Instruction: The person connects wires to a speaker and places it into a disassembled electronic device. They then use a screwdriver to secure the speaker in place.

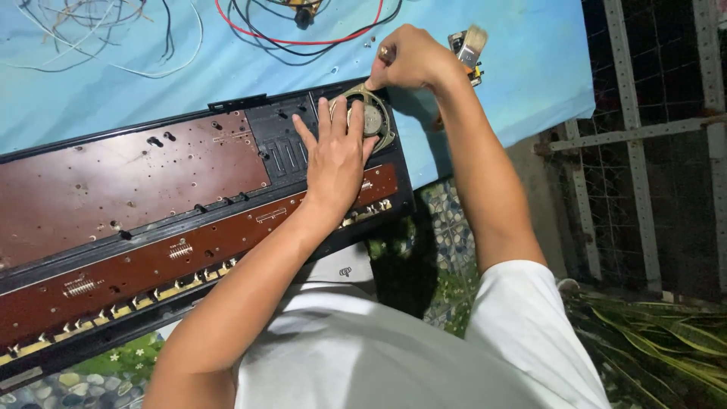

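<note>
Brown circuit boards [129, 182] fill the long black keyboard casing [76, 333] on the blue cloth [530, 68]. My left hand [337, 155] lies flat, fingers spread, on the round metal speaker [371, 121] at the casing's right end. My right hand [409, 59] pinches the speaker's rim. A brush [471, 45] lies beyond.

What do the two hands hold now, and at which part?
The left hand lies flat on the round speaker, pressing it. The right hand pinches at the speaker's upper rim; whether it holds a small part there cannot be told.
</note>
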